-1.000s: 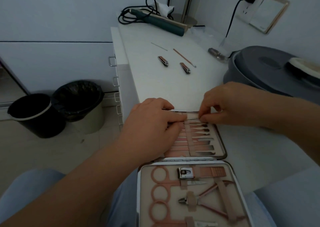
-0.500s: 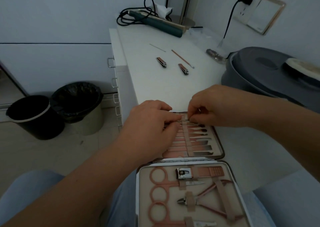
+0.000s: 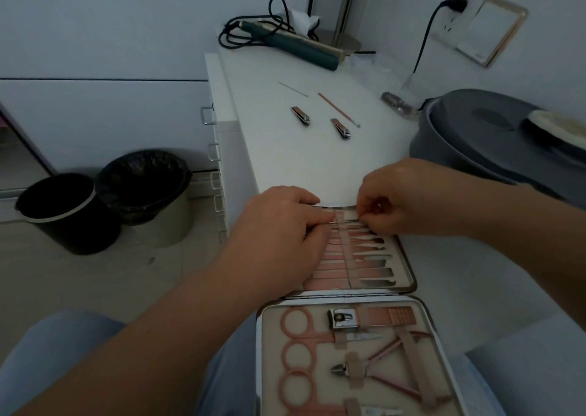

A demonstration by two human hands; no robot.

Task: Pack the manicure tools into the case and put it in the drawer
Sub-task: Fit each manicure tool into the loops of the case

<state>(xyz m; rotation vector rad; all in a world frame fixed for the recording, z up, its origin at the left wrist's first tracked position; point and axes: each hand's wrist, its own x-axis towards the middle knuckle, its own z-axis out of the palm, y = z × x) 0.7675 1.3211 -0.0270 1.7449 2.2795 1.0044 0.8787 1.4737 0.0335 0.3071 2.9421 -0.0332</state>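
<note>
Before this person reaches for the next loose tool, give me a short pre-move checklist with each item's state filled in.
1. Case lies open: ok.
2. Thin tool at the top slot is fully under the strap: cannot tell; right hand pinches there.
3. Left hand steadies the tool row: ok.
4. Loose tools all packed: not ok; two nail clippers, a rose stick and a thin pin lie on the white top.
5. Free slots for them: cannot tell.
</note>
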